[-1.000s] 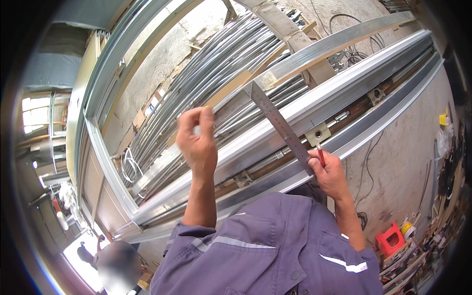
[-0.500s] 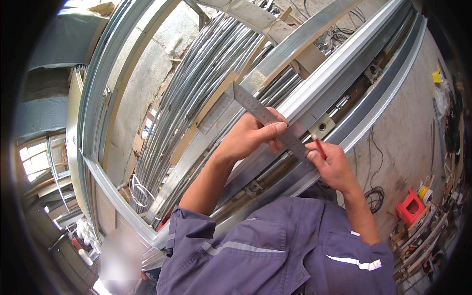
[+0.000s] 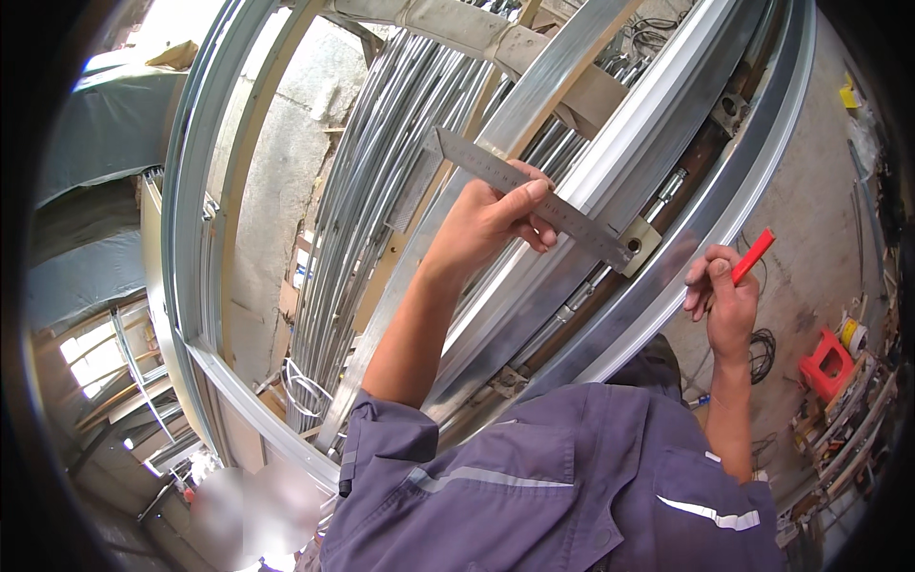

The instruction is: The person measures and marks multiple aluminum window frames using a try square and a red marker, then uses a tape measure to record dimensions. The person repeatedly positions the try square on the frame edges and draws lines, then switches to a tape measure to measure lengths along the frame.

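My left hand (image 3: 491,217) grips a steel try square (image 3: 593,234) by its ruled blade, thumb on top and fingers curled beneath. The square's thick stock points toward the upper left. Its blade crosses over a long pale metal profile (image 3: 634,133), and its free end lies by a small metal block with a round hole (image 3: 644,244). I cannot tell whether the blade touches the profile. Off to the right, clear of the metal, my right hand (image 3: 729,303) is closed around a red pencil (image 3: 755,255), which sticks up and to the right.
Beyond the profile lies a large bundle of thin metal rods (image 3: 367,172). A wide metal bar (image 3: 558,81) slants across them. Upright frame profiles (image 3: 191,191) stand at left. A red plastic stool-like item (image 3: 827,364) and scrap pieces (image 3: 848,419) lie on the floor at right.
My right hand has pulled away from the square's end toward the right, and the pencil now points up and outward. My left hand and the square have shifted slightly up and left in view.
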### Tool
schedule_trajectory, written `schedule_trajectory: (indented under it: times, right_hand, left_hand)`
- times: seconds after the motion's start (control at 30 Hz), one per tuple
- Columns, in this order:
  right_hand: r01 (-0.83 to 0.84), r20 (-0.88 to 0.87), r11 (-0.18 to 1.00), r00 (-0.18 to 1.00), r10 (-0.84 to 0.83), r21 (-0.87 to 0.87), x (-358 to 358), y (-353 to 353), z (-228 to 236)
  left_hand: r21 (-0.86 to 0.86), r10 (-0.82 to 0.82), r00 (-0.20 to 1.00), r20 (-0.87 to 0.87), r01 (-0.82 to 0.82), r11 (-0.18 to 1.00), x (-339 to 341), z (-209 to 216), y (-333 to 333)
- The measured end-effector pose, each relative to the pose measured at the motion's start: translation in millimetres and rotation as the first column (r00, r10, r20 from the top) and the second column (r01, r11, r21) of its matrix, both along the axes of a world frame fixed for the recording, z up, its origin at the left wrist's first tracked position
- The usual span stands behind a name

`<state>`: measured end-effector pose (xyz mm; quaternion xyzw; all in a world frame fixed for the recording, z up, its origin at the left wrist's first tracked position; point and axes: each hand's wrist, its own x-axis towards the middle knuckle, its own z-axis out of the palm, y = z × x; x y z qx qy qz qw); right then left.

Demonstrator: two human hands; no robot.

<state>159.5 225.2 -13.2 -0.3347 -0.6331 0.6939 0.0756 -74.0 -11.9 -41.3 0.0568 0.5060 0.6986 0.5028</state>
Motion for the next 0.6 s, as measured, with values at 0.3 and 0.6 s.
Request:
schedule_trajectory:
  times: [0.3, 0.6]
  right_hand:
    - [0.096, -0.111, 0.975, 0.987, -0.120, -0.200, 1, 5, -5]
    - [0.085, -0.195, 0.953, 0.970, -0.146, -0.289, 4, 10, -13]
  left_hand:
    - [0.009, -0.023, 0.999, -0.042, 0.023, 1.000, -5, -1, 7]
    - [0.005, 0.024, 0.998, -0.054, -0.024, 1.000, -1, -5, 10]
